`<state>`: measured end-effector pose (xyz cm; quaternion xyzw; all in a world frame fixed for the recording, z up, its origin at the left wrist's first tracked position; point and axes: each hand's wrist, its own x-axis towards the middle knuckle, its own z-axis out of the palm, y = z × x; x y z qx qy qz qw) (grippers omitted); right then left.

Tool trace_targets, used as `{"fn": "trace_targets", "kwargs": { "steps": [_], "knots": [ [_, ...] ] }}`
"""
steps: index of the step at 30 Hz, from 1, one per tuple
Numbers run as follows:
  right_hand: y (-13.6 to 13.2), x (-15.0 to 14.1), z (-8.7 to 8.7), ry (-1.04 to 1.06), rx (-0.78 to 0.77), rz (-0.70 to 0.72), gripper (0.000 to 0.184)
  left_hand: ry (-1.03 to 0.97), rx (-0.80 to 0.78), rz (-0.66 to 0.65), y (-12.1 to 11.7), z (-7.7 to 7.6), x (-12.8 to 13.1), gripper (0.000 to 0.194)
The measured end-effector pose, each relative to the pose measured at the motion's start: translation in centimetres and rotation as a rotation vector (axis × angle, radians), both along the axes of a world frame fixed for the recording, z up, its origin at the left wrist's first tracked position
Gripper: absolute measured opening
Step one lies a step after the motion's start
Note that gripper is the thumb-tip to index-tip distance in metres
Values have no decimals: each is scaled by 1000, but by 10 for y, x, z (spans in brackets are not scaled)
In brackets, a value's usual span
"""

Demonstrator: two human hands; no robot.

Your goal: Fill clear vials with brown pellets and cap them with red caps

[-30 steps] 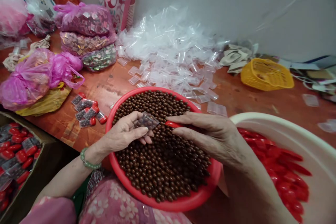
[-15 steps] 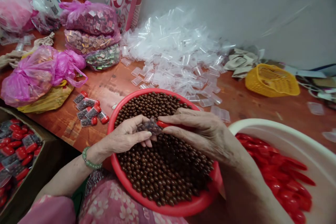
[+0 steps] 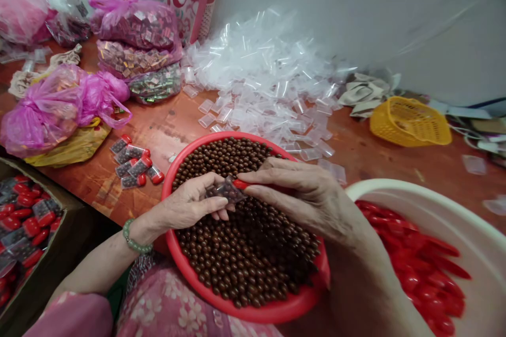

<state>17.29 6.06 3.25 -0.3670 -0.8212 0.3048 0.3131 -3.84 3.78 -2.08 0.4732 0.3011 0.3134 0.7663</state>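
Note:
Over a red basin heaped with small round brown balls, my two hands meet. My left hand has its fingers and thumb closed around a small clear plastic case with dark balls inside. Between the thumb and fingers of my right hand is a red cap, at the right end of the case. Whether the cap touches the case I cannot tell. Several filled cases with red caps lie on the table left of the basin.
Behind the basin spreads a pile of clear plastic cases. At the right stand a white tub of red caps and a yellow basket. Left are pink bags and a cardboard box holding capped cases.
My right hand has tilted slightly, and the red cap has come a little closer to the end of the case. My left hand has stayed nearly still.

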Motion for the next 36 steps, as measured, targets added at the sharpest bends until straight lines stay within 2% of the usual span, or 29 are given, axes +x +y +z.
{"fn": "trace_targets", "kwargs": {
  "steps": [5, 8, 12, 15, 17, 19, 21, 26, 28, 31, 36],
  "knots": [
    [-1, 13, 11, -75, -53, 72, 16, -1, -8, 4, 1, -4, -1, 35],
    [-3, 20, 17, -82, -57, 62, 14, -6, 3, 5, 0, -4, 0, 33],
    [-9, 17, 8, 30, -119, -120, 14, -22, -33, 12, 0, -2, 0, 37],
    [-16, 6, -10, 218, -262, -347, 20, -33, -89, 60, 1, -1, 1, 40],
    [-19, -1, -21, 371, -391, -423, 30, -40, -137, 79, 1, -1, 1, 42],
    [-21, -5, -26, 501, -479, -420, 37, -51, -170, 84, 0, 1, 1, 42],
    [-22, -7, -26, 581, -492, -387, 40, -81, -186, 76, -2, 4, 3, 41],
    [-21, -9, -14, 606, -468, -364, 51, -201, -160, -57, -9, 15, 10, 39],
    [-22, -11, -11, 614, -454, -360, 52, -145, -80, -50, -10, 19, 12, 38],
    [-25, -12, -12, 642, -426, -335, 44, -17, 36, -37, -8, 23, 13, 34],
    [-31, -12, -17, 672, -412, -350, 36, 127, 138, -69, -4, 22, 8, 29]
  ]
}}
